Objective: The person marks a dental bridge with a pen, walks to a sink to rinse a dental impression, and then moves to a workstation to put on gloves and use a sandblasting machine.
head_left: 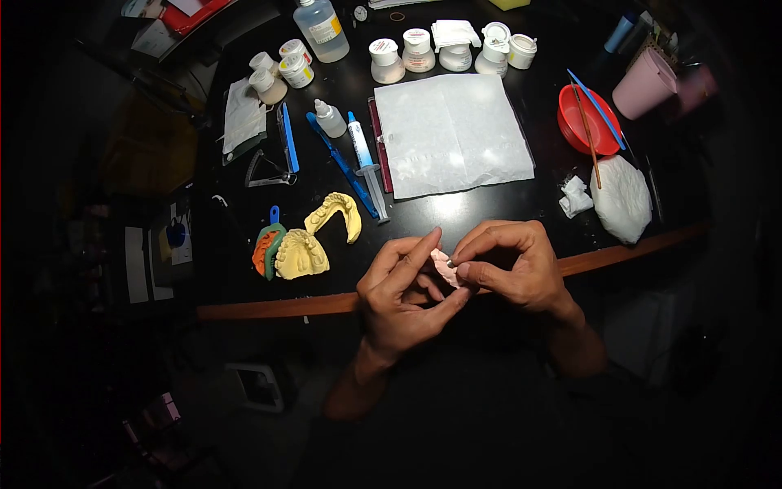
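Note:
Close to the front edge of the table, my left hand grips a small pale-pink dental model piece between its thumb and fingers. My right hand meets it from the other side, thumb and forefinger pinched on a small grey metallic piece against the model. Most of that grey piece is hidden by the fingertips. Left of my hands lie a yellow upper dental cast, a horseshoe-shaped yellow cast and an impression tray with orange and green material.
White paper covers a board ahead. Left of it lie a syringe, a dropper bottle and a blue-handled tool. Jars and a large bottle line the back. Right are a red bowl and white bundle.

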The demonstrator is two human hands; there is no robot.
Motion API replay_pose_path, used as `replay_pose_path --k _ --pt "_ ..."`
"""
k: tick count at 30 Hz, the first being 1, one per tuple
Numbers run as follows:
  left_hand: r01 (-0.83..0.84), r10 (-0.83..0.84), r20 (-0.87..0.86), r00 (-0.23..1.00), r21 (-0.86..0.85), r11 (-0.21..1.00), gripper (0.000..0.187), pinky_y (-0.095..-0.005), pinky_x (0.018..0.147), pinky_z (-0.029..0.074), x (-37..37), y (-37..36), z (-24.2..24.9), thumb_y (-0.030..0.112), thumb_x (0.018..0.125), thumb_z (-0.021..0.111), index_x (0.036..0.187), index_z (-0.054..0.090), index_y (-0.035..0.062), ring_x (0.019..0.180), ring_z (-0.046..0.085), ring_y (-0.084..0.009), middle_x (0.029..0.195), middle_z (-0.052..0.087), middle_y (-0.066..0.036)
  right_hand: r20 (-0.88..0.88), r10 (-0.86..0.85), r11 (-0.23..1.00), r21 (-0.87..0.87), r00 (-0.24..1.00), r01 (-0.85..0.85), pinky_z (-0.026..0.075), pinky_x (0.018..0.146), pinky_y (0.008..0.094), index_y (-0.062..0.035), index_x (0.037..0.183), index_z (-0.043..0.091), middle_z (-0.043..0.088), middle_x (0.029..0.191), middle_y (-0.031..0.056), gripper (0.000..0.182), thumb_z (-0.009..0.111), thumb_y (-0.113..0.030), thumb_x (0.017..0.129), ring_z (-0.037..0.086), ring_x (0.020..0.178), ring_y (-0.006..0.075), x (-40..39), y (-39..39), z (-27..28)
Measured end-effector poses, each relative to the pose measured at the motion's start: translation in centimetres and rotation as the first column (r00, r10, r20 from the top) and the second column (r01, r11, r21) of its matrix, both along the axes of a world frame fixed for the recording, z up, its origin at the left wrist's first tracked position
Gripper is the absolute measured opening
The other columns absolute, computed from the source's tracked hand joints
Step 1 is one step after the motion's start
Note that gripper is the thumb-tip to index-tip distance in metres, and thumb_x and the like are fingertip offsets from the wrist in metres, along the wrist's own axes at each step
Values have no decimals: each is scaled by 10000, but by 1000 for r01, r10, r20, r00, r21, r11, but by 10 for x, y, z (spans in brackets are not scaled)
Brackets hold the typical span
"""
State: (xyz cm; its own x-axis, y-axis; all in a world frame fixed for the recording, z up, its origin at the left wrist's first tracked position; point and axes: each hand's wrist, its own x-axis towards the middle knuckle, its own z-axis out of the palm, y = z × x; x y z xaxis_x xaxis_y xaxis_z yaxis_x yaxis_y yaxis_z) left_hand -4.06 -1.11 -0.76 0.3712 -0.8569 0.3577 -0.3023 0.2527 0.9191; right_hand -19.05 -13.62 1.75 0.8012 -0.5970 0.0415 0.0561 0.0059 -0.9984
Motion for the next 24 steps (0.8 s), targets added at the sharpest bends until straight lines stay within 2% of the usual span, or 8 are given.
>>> replay_pose_path --k 4,7,10,13,19,24 --pt "17 -17 -30 999 5 1000 671 -175 621 597 2 -1 0 -26 679 863 1307 625 -19 852 681 -109 1108 613 -132 -27 -28 999 16 999 28 537 625 233 32 890 741 735 865 119 76 734 1 820 704 754 141 1 2 1" --pt "16 -16 -38 999 8 1000 674 -179 623 599 2 -1 -1 -32 675 860 1307 625 -22 854 682 -113 1109 613 -133 -81 -40 996 71 996 46 501 585 206 22 883 736 727 813 77 72 744 -20 825 664 694 89 2 4 2" --pt "17 -16 -44 999 15 1000 677 -183 624 601 1 -1 -2 -34 671 857 1307 625 -21 858 683 -117 1109 613 -132 -166 -60 995 65 984 72 448 546 183 12 876 733 710 766 34 73 755 -36 825 599 636 36 5 5 6" --pt "14 -14 -35 999 6 1000 678 -185 623 602 1 -1 -3 -32 669 857 1307 627 -18 859 684 -117 1110 611 -131 -129 -58 998 -4 990 59 415 530 176 4 872 734 701 750 14 73 755 -46 823 556 611 16 4 2 3" --pt "7 -7 6 1000 -8 1000 671 -183 618 601 0 -1 -4 -30 667 859 1298 634 -14 848 686 -111 1114 607 -129 -163 -38 996 69 986 50 414 517 181 8 856 729 698 738 14 77 736 -54 810 557 606 14 4 1 5" --pt "-23 28 112 993 -44 999 664 -178 617 600 -2 0 -3 -30 669 858 1295 635 -15 810 687 -103 1112 603 -128 -214 -39 998 42 976 49 416 518 184 14 838 727 700 738 28 82 731 -60 800 568 603 21 5 0 8"
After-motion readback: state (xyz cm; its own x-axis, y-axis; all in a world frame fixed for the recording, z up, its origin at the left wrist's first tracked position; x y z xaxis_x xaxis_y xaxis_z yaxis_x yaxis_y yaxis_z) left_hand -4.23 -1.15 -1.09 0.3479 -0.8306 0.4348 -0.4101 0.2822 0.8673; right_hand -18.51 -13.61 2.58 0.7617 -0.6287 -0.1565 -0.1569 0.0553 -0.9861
